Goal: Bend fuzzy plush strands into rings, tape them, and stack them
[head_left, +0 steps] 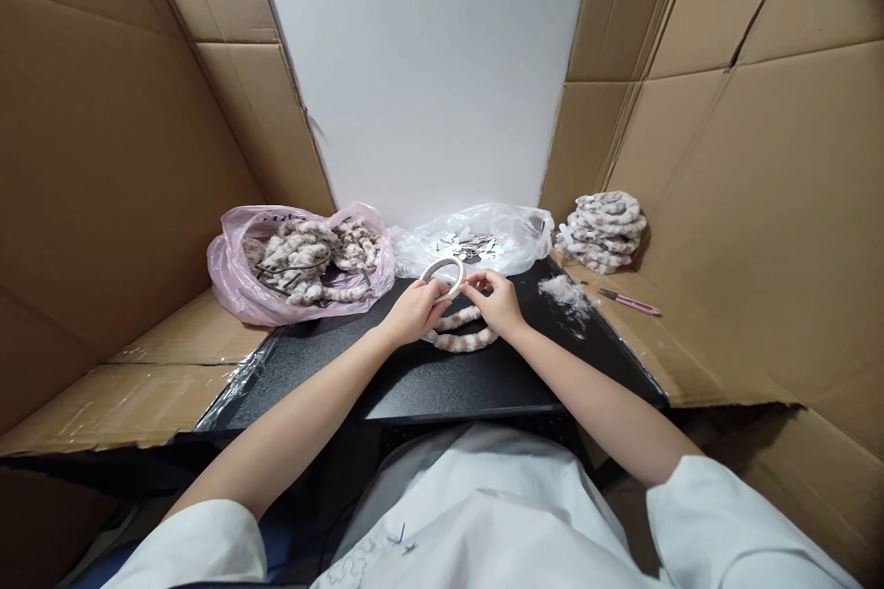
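Note:
My left hand point(415, 311) grips a roll of white tape point(458, 276), held upright above the black table. At the roll's right side my right hand point(498, 302) pinches with thumb and forefinger, apparently at the tape's loose end; the tape itself is too small there to make out clearly. Under both hands a fluffy white-and-brown striped cord point(466, 342) lies curved in loops on the table, partly covered by the fingers.
A pink plastic bag point(231, 281) at left holds more fluffy cords. Behind the hands, a clear bag point(515, 244) contains small white and metal pieces. Coiled fluffy cords point(602, 232), pink thread snips point(630, 301) and loose fluff point(567, 294) lie right. Cardboard walls point(746, 202) flank the table point(442, 386).

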